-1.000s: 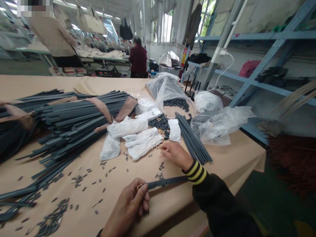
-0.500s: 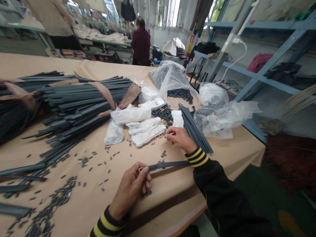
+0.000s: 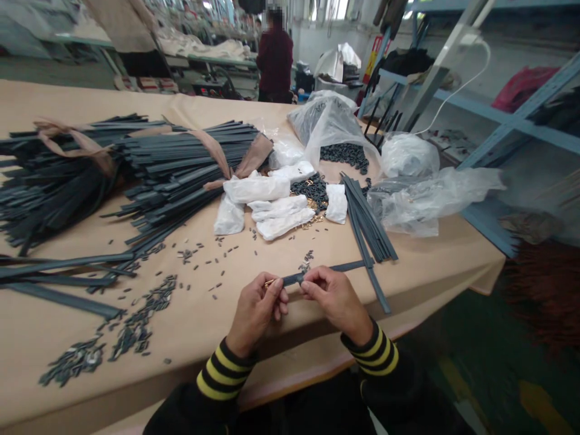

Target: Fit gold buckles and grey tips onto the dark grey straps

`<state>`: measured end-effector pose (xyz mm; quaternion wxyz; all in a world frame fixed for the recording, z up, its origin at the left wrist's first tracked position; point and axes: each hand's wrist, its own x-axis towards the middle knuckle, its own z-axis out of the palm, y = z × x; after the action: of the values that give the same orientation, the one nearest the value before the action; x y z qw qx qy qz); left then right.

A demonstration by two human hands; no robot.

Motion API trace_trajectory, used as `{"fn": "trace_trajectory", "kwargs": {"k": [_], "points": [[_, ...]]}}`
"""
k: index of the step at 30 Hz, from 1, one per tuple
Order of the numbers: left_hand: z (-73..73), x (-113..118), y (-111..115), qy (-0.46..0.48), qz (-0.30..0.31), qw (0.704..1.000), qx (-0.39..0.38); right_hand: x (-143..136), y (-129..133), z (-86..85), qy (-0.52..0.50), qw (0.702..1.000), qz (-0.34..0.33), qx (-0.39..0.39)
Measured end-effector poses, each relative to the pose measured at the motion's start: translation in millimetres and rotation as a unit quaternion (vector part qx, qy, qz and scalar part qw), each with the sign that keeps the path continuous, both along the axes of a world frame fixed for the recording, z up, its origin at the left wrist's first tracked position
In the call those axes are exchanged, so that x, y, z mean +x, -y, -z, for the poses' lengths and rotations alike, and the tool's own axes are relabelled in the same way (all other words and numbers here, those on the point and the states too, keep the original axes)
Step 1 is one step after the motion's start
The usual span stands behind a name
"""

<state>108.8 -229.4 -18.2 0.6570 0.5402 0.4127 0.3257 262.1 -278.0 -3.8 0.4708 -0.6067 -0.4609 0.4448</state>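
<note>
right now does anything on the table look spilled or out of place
Small dark pieces lie loose across the table, many in heaps left of the left hand, so they look spilled. One dark strip sits askew, sticking out from its bundle toward the near edge.

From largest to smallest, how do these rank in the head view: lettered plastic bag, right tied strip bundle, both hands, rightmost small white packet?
1. Tied strip bundle
2. Lettered plastic bag
3. Left hand and right hand, too alike to rank
4. Small white packet
</note>
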Motion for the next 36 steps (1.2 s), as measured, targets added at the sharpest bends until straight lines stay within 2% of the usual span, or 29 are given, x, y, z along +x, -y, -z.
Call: {"fn": "trace_trajectory", "kwargs": {"k": [2,7,12,18,20,23,25,26,28,30,33,36], "points": [[-0.1,-0.2,3.0,-0.003,0.006,1.0,0.005,-6.6,3.6,6.9,0.026,0.999,0.019,0.004],[-0.2,-0.4,5.6,-0.018,0.02,0.999,0.026,-12.0,2.4,13.2,-0.097,0.995,0.031,-0.01],[-1.0,-3.1,4.6,-0.033,0.046,0.998,0.035,-10.4,3.3,8.0,-0.074,0.997,0.016,0.004],[-0.6,-7.2,1.9,-0.033,0.099,0.994,0.033,-4.8,3.1,11.1,-0.16,0.987,-0.028,-0.013],[0.8,-6.2,3.0,-0.042,0.086,0.994,0.045,-6.5,3.4,10.6,-0.134,0.99,-0.037,-0.003],[2.6,-3.4,5.9,-0.051,0.045,0.996,0.061,-12.5,4.5,7.1,0.011,0.998,0.003,0.058],[3.1,-2.1,7.5,-0.057,0.033,0.995,0.068,-16.8,5.1,5.4,0.103,0.989,0.022,0.103],[3.2,-1.7,8.1,-0.06,0.034,0.995,0.072,-18.6,5.0,5.3,0.118,0.986,0.023,0.112],[3.3,-1.9,8.7,-0.065,0.041,0.994,0.077,-21.0,3.7,6.6,0.081,0.992,0.014,0.098],[3.7,-2.7,9.1,-0.063,0.046,0.994,0.081,-22.2,1.2,9.0,-0.017,0.998,-0.001,0.065],[4.7,-3.4,10.0,-0.054,0.034,0.994,0.086,-21.6,-3.1,10.7,-0.134,0.99,-0.016,0.038],[6.4,-2.9,11.4,-0.055,0.019,0.994,0.087,-20.7,-5.0,8.0,-0.124,0.991,-0.046,0.036]]}}
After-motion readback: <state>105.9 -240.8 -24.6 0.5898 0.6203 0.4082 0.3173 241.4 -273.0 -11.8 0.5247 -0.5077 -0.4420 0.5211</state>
